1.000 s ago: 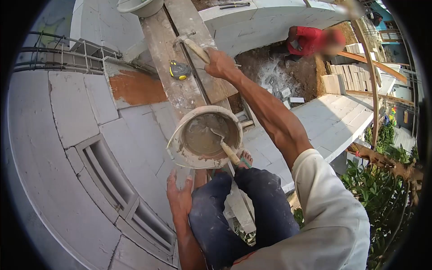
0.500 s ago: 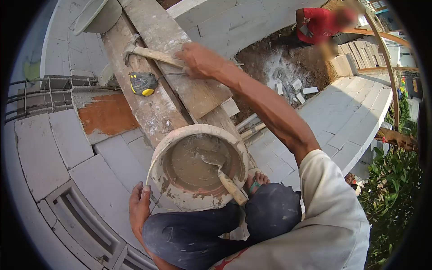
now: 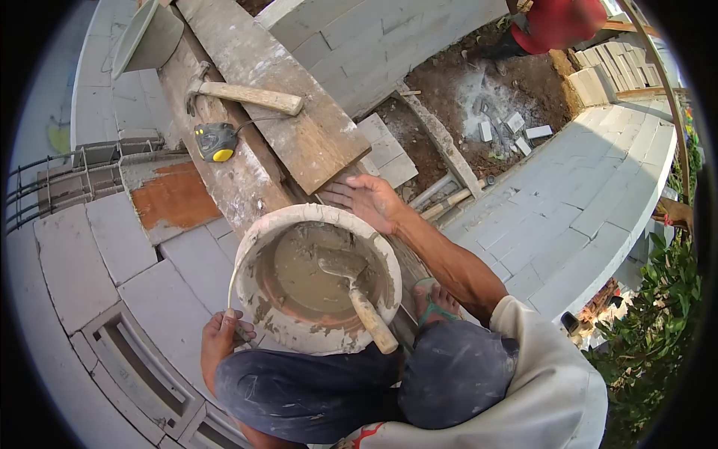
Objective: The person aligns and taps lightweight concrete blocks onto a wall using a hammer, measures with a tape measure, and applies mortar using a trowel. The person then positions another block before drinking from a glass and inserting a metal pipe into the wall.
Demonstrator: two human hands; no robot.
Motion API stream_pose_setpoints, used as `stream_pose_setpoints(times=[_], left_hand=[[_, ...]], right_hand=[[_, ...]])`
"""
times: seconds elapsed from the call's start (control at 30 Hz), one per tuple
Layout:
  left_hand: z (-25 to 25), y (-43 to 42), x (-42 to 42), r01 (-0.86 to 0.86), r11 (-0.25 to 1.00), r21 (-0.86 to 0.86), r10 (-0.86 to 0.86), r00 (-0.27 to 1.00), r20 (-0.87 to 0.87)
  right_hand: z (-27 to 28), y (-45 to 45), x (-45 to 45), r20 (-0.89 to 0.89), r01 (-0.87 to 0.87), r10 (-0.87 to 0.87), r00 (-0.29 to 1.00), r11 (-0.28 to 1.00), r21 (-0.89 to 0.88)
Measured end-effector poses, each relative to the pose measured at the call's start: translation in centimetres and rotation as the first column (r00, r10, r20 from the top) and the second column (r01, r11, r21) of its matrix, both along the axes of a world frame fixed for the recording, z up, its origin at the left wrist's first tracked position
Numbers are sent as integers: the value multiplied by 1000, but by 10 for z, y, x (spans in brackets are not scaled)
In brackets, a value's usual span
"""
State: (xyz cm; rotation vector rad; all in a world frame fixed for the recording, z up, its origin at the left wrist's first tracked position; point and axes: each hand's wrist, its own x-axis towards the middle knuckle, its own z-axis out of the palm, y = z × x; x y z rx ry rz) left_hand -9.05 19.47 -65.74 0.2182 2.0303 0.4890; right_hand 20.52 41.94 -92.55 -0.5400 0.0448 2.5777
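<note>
Between my knees stands a mortar-smeared bucket with wet grey mortar inside. A trowel rests in it, its blade in the mortar and its wooden handle over the near rim. My left hand is closed on the bucket's thin handle at the left side. My right hand is open, fingers stretched out beside the bucket's far rim, by the corner of the upper plank. A hammer lies across the planks, with a black and yellow tape measure near it.
A pale basin stands tilted at the planks' far end. Steel rebar sticks out at left. Block walls curve on both sides. A person in a red shirt is at the upper right, near broken block pieces.
My right hand has let go of the hammer's handle and moved down to the bucket's rim. My left hand has closed on the bucket handle, which is now raised. The view has shifted slightly.
</note>
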Motion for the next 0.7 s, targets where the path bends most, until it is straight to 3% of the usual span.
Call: stream_pose_setpoints(times=[0.03, 0.13, 0.23, 0.37, 0.47, 0.57, 0.63, 0.7], left_hand=[[1, -2, 2, 0, 1000, 25, 1, 1000, -7], [1, -8, 8, 41, 999, 24, -39, 996, -86], [3, -12, 19, -16, 994, 108, 24, 997, -70], [16, -14, 32, -121, 985, 124, 130, 989, -73], [20, -20, 34, -228, 956, 185, 224, 974, 42], [32, -28, 42, -313, 883, 349, 261, 947, 189], [52, -26, 50, -454, 773, 443, 257, 862, 436], [72, -17, 48, -317, 813, 488, 102, 903, 417]], right_hand=[[-4, 2, -7, -133, 47, -40, 990, 998, 46], [-18, 7, -23, -263, 117, -121, 957, 993, -31], [-18, -3, -30, -148, 186, -181, 972, 982, 21], [-1, 3, -26, -132, 127, -126, 983, 992, 1], [-5, -4, -15, -83, 63, -56, 995, 994, 84], [6, -10, 2, -111, 59, -43, 993, 987, 148], [-2, -12, 0, -92, 46, -36, 995, 993, 113], [4, -9, 20, 37, 37, -42, 998, 993, 114]])
